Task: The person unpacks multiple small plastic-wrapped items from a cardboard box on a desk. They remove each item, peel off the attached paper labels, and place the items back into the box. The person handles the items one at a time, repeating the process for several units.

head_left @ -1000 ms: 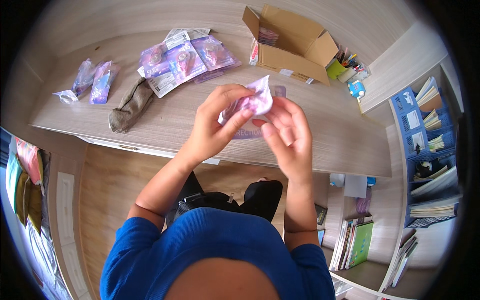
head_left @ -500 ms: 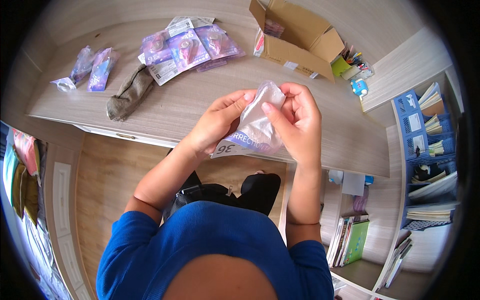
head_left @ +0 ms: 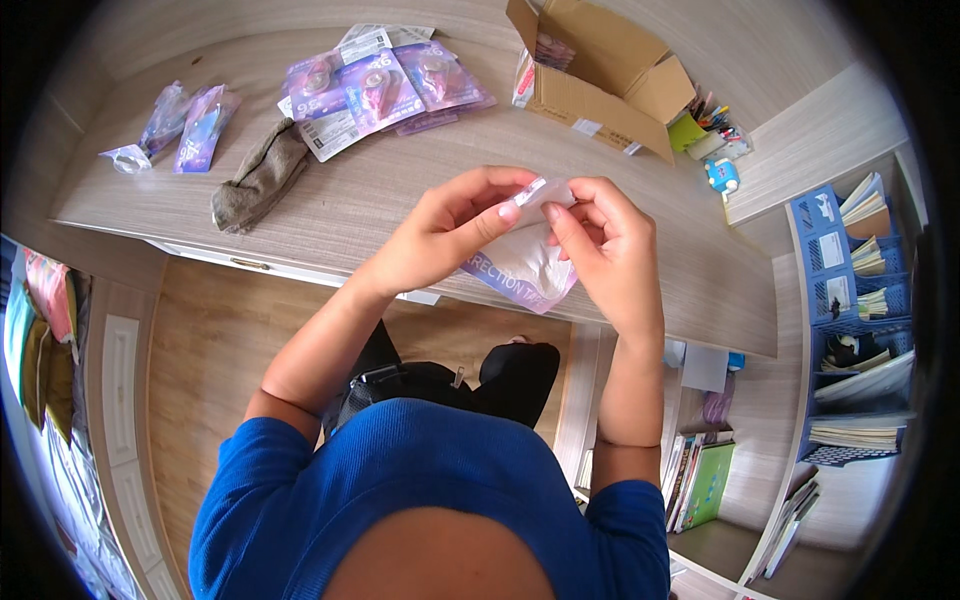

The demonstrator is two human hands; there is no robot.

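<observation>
In front of me, at the desk's near edge, I hold up a clear plastic correction tape package (head_left: 525,268) with a purple printed band along its lower side. My left hand (head_left: 450,225) is closed on its upper left part, thumb on top. My right hand (head_left: 612,250) pinches the upper right edge between thumb and bent fingers. The plastic looks creased, and whether anything lies inside I cannot tell. Farther left on the desk are several purple correction tape packs (head_left: 378,92) in a pile, and a grey-brown fabric pouch (head_left: 262,175).
An open cardboard box (head_left: 600,100) stands at the back of the desk (head_left: 690,255). Right of it are a green pen holder (head_left: 688,130) and a small blue-and-white object (head_left: 721,176). Two plastic packages (head_left: 205,130) lie far left. Blue file racks (head_left: 825,245) line the right side.
My fingers have shifted to the package's upper edge, both hands now pinching close together there. The plastic has folded over at the top, and my right hand has moved slightly right and nearer me.
</observation>
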